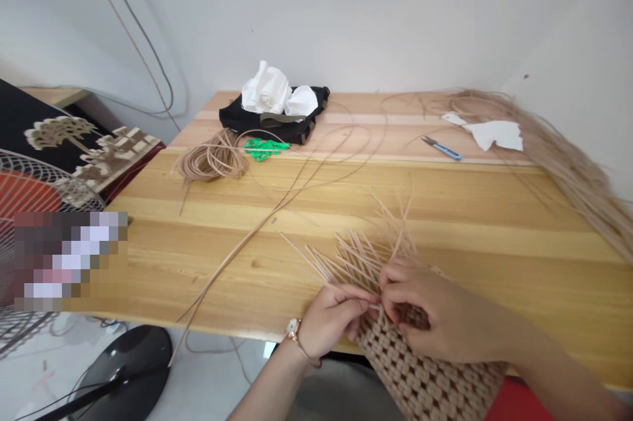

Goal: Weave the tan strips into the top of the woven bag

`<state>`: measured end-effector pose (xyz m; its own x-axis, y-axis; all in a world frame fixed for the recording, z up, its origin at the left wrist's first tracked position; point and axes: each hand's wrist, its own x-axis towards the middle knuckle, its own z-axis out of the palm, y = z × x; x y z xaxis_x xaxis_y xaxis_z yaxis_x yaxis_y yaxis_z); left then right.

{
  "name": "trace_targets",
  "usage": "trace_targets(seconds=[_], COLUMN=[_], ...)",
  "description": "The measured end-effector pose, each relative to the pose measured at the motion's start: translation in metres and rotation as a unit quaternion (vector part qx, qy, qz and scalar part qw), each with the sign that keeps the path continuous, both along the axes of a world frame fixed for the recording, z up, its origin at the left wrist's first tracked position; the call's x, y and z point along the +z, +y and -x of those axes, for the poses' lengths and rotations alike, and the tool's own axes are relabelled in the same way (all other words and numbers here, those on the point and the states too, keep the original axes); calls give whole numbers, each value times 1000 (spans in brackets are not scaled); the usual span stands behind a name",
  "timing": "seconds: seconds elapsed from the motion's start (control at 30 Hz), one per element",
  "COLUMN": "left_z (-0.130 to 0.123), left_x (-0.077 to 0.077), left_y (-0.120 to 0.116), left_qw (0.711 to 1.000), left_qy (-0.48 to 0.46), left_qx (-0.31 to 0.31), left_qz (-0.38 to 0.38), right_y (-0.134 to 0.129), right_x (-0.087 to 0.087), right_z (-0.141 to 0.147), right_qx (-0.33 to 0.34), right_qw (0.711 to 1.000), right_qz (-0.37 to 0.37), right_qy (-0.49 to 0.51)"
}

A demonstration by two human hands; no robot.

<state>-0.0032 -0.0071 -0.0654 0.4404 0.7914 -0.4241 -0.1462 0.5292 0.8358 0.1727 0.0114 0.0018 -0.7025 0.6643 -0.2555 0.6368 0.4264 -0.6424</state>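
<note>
Woven basketwork [420, 375] looks light and springy to me, best held at its edge, where left hand [330, 313] and right hand [431, 310] pinch pale strands [380, 315].

From close above the hands [329, 319], the head view faces forward and down.

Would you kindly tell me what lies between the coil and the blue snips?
In the head view, a green tangle and loose strands lie between the coil and snips.
</note>
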Motion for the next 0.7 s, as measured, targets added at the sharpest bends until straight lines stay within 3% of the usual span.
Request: trace_targets(seconds=[0.27, 0.47, 0.6, 0.7], left_z=[-2, -2, -1, 0], left_x=[-2, -5, -6, -3], left_y=[-1, -2, -2, -2], left_qw=[1000, 1000, 999, 996], left_qy=[-20, -22, -29, -36], left_qx=[-5, -6, 0, -3], left_qz=[11, -5, -37, -85], right_y=[4, 7, 12, 17], right_x=[1, -2, 2, 7], right_z=[0, 5, 6, 3], right_qx=[31, -37, -5, 17], right_qw=[999, 998, 998, 999], right_qz=[-10, -33, -52, -27], right_qy=[15, -46, -32, -30])
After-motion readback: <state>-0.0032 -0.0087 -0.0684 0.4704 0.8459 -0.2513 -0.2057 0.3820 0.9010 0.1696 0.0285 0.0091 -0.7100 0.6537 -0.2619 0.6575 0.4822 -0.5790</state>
